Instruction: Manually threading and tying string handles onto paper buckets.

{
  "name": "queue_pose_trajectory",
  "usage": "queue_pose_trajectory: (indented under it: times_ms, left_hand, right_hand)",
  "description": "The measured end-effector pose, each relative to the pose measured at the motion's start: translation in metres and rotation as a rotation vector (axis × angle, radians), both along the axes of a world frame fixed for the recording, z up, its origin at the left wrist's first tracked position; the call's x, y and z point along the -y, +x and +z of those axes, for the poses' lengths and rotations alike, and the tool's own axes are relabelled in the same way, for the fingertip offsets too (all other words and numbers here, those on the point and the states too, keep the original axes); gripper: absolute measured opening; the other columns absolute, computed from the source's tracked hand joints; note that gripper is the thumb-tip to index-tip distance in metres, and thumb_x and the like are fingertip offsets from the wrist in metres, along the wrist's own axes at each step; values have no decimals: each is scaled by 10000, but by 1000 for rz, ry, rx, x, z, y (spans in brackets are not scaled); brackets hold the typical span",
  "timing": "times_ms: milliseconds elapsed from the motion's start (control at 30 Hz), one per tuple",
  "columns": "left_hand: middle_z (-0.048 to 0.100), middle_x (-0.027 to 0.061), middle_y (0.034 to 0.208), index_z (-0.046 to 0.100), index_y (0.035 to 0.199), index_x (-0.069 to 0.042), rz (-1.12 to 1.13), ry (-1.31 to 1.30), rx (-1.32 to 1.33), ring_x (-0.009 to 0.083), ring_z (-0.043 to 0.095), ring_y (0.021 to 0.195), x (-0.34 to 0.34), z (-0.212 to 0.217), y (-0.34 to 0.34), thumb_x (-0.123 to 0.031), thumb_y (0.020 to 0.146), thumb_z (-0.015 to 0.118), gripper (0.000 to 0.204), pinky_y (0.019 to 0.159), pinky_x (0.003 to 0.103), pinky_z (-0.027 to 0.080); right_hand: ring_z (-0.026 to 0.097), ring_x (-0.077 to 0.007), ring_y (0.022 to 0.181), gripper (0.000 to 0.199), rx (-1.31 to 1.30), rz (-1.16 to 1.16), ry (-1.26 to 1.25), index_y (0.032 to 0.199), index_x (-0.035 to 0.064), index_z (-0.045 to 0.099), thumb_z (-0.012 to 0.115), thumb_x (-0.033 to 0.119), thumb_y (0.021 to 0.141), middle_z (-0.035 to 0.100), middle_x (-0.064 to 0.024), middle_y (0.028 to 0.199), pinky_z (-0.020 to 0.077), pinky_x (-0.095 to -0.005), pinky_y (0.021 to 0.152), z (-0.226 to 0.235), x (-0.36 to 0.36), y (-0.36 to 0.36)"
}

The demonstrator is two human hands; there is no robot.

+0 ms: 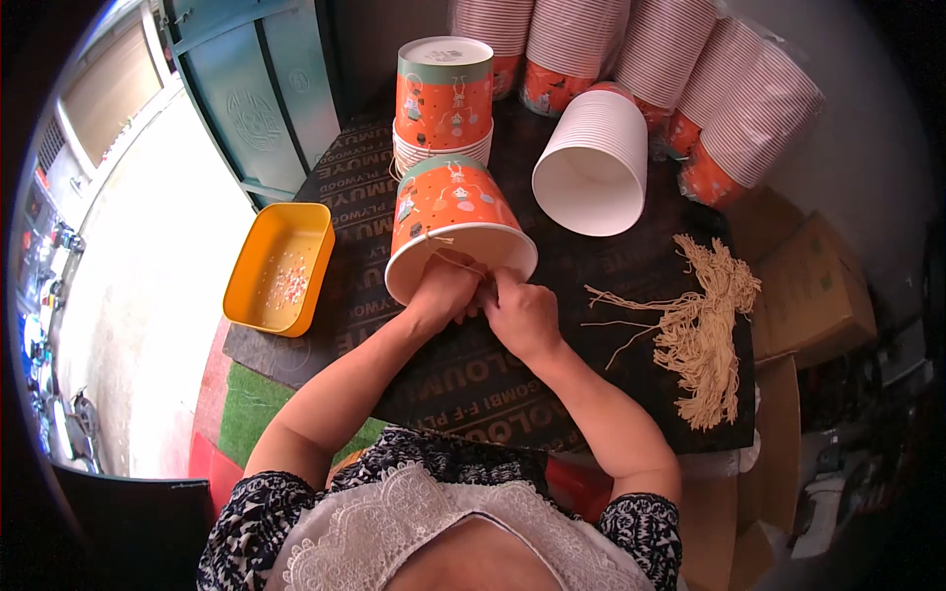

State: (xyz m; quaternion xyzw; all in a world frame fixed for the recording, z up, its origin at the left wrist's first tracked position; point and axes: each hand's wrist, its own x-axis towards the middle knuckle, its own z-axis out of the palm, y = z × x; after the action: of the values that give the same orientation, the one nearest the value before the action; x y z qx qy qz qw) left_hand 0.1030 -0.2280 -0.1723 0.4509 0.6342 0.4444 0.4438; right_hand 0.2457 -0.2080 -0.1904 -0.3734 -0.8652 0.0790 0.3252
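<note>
An orange paper bucket (455, 202) with a green band lies tilted on the table, its white-rimmed mouth facing me. A beige cord (440, 238) shows at its rim and runs thinly inside toward my fingers. My left hand (450, 294) reaches into the mouth, fingers bent and partly hidden, closed on the cord. Right beside it, my right hand (522, 313) is closed in a pinch at the lower rim, apparently on the same cord. The fingertips of both hands meet just within the opening.
Behind stands an upside-down stack of orange buckets (443, 103). Nested white-mouthed buckets (589, 192) lie to its right, with wrapped bucket stacks (670, 59) farther back. A yellow tray (320, 256) with small bits is left; a beige cord bundle (709, 330) lies right, cardboard boxes (818, 291) beyond.
</note>
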Motion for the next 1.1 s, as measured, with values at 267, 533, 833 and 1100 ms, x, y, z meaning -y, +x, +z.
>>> queue_pose_trajectory:
  times_ms: [267,533,833,1100]
  left_hand:
    - [564,67,574,602,811,10,-46,12,61,133,509,395,5,11,5,-182,919,494,245,312,254,357]
    - [542,41,544,590,747,-37,-32,6,77,124,480,384,7,9,5,-250,929,541,284,316,252,335]
    - [535,31,547,585,773,-36,-56,-56,29,118,480,390,6,7,2,-250,934,544,271,339,249,357]
    - [532,28,553,587,783,-40,-52,-60,43,117,486,401,8,12,2,-246,937,531,263,346,248,359]
  right_hand:
    - [635,-366,571,83,-366,50,-174,927,30,592,599,81,862,609,-189,623,485,-445,496,0,-2,3]
    - [593,-119,540,156,-578,99,-252,1027,-7,604,517,-16,898,626,-89,647,463,-262,471,8,2,3]
    - [655,-373,668,258,-349,63,-77,1117,-19,576,538,0,863,637,-205,715,515,-413,553,24,2,8]
    - [628,-327,551,165,-325,39,32,683,12,552,595,67,832,590,-177,598,475,-383,466,39,-4,26]
